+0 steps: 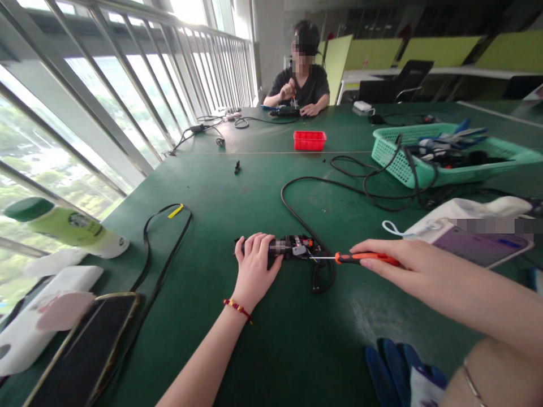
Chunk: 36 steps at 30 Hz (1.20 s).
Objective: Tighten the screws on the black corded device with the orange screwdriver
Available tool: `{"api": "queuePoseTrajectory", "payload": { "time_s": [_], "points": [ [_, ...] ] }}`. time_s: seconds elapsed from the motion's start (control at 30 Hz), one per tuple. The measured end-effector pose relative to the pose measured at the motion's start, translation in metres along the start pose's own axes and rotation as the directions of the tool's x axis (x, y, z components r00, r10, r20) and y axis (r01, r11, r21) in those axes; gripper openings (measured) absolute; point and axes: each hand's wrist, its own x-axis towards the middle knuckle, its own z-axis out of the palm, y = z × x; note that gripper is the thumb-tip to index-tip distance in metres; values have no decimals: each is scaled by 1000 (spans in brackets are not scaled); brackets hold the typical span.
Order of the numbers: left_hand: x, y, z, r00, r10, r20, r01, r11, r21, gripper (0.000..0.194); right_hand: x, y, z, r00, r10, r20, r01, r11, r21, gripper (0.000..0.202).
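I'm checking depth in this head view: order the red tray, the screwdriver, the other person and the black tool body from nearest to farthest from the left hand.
1. Black tool body: under the left hand, touching it.
2. Screwdriver: to the right, in the right hand.
3. Red tray: farther forward on the table.
4. Other person: beyond the tray.

The left hand hides part of the black power tool, and what the tip of the screwdriver touches among the exposed inner parts is too small to tell. The bottom edge cuts off the dark phone and the blue glove. A small black piece is too tiny to identify.
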Motion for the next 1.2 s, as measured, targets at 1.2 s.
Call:
{"api": "queuePoseTrajectory", "payload": {
  "time_s": [1.2],
  "points": [
    [-2, -1, -1, 1000, -5, -2, 5, 1000, -14, 29, 9, -11, 2, 991, -82, -105, 84, 996, 16, 34]
  ]
}}
